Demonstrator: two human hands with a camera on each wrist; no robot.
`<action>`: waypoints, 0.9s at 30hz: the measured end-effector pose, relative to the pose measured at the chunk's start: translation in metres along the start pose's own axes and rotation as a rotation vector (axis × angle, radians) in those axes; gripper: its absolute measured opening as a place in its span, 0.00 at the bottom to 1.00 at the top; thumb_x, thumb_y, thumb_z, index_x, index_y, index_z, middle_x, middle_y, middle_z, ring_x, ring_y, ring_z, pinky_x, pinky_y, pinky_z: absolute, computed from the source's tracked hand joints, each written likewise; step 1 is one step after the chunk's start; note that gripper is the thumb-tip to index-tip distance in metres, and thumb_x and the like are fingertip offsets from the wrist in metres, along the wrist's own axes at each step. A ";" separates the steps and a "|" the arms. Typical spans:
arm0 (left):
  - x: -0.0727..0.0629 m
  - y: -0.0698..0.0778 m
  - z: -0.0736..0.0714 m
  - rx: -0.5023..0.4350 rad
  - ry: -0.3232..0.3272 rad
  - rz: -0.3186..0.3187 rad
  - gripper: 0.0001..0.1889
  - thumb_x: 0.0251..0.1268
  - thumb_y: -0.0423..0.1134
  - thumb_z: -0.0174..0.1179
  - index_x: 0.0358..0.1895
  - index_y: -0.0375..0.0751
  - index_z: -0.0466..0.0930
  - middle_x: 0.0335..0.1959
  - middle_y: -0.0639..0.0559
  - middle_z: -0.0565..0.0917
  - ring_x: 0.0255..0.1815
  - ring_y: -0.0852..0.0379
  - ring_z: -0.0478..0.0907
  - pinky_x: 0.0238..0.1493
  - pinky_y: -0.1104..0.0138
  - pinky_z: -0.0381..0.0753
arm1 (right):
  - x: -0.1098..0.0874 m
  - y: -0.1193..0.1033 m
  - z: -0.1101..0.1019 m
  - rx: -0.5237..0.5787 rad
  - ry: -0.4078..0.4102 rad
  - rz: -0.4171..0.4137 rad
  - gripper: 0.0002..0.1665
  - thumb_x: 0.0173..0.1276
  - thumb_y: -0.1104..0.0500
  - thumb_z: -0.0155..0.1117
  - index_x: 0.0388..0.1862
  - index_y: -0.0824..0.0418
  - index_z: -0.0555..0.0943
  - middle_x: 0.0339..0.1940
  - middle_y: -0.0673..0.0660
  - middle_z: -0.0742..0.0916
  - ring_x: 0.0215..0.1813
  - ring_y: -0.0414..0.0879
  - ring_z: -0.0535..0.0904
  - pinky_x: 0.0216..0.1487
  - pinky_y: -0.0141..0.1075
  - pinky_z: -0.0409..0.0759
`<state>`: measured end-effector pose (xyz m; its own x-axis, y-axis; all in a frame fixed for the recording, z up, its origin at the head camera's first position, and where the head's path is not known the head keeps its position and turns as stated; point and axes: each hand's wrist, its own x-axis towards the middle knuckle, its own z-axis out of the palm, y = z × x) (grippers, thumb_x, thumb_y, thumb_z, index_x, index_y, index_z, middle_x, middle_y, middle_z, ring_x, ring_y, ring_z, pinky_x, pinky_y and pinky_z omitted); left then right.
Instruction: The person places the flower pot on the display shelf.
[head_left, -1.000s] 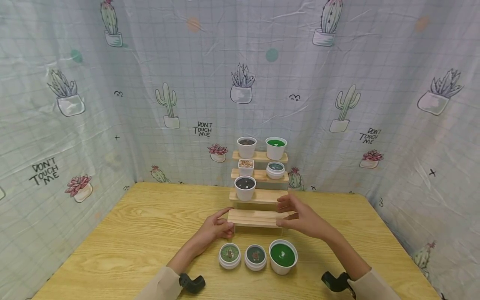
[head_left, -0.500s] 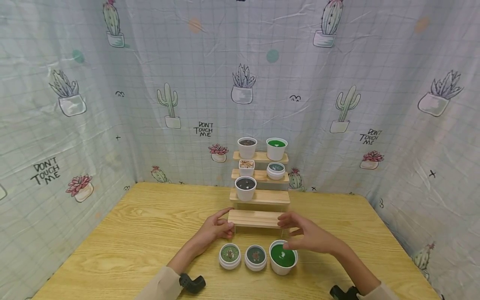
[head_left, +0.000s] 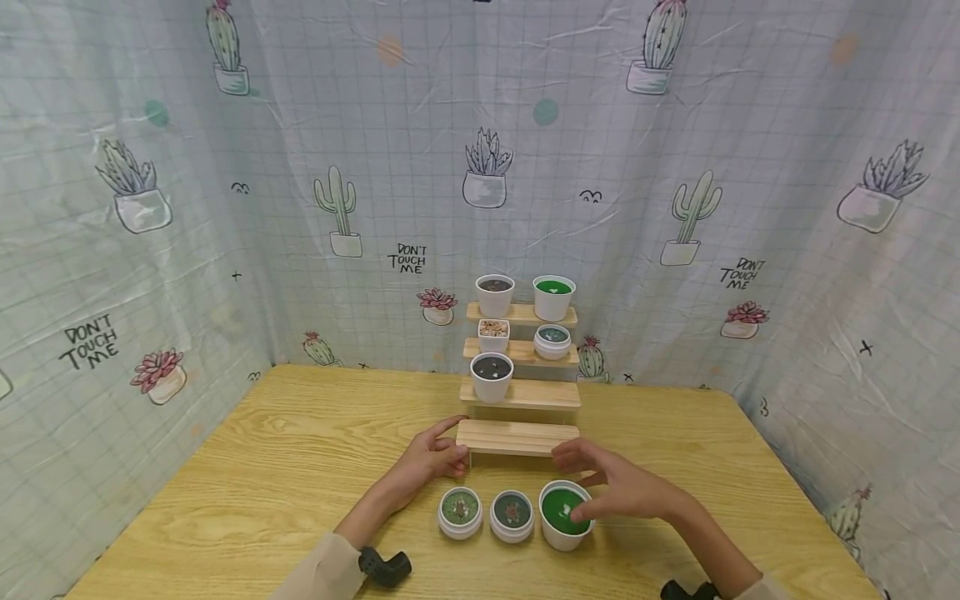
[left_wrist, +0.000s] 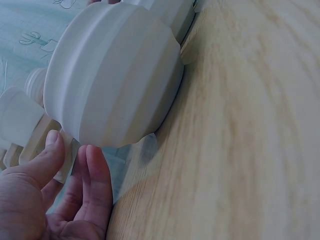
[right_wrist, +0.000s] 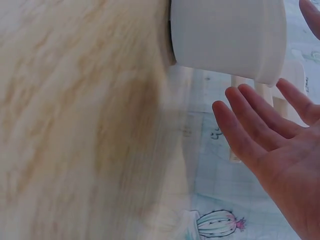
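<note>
My left hand grips the left end of the lowest board of a stepped wooden display stand. In the left wrist view, the thumb lies against the board. My right hand is spread at the right of a white pot with a green top. Its thumb hangs over the pot's rim, and the right wrist view shows the fingers straight and apart from the pot's wall. Left of that pot stand a white pot with a dark green top and one with a mossy green top.
On the stand's upper boards stand several white pots, among them a dark-topped pot, a square pot with pebbles and a green-topped pot. The wooden table ends against a cactus-print curtain.
My right hand has come down and toward me from the lowest board's right end to the green-topped pot. The left hand stays at the stand.
</note>
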<state>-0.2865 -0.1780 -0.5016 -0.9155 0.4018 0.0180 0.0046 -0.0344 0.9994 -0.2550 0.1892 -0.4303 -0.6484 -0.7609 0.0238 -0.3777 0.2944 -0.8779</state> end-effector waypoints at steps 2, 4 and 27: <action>0.001 -0.001 0.000 0.000 -0.001 0.001 0.41 0.75 0.38 0.63 0.84 0.41 0.50 0.40 0.50 0.86 0.39 0.59 0.83 0.46 0.66 0.89 | 0.000 0.002 0.001 0.007 -0.006 0.008 0.45 0.65 0.57 0.75 0.75 0.66 0.64 0.70 0.74 0.74 0.72 0.70 0.72 0.66 0.46 0.78; 0.001 -0.001 0.000 -0.003 -0.002 0.001 0.41 0.75 0.38 0.63 0.84 0.41 0.50 0.40 0.50 0.86 0.39 0.59 0.83 0.46 0.65 0.89 | 0.000 0.004 0.002 0.011 -0.012 0.013 0.46 0.65 0.56 0.76 0.75 0.67 0.63 0.71 0.73 0.74 0.71 0.70 0.72 0.67 0.47 0.78; 0.000 0.002 -0.002 0.001 -0.001 -0.007 0.41 0.75 0.40 0.63 0.84 0.45 0.50 0.40 0.51 0.86 0.40 0.59 0.84 0.47 0.66 0.89 | 0.000 0.016 0.006 0.009 -0.075 0.046 0.51 0.66 0.49 0.75 0.80 0.62 0.60 0.74 0.66 0.74 0.72 0.49 0.74 0.65 0.37 0.77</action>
<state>-0.2868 -0.1798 -0.5000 -0.9153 0.4026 0.0113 -0.0010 -0.0303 0.9995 -0.2574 0.1902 -0.4476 -0.6131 -0.7883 -0.0521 -0.3426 0.3247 -0.8816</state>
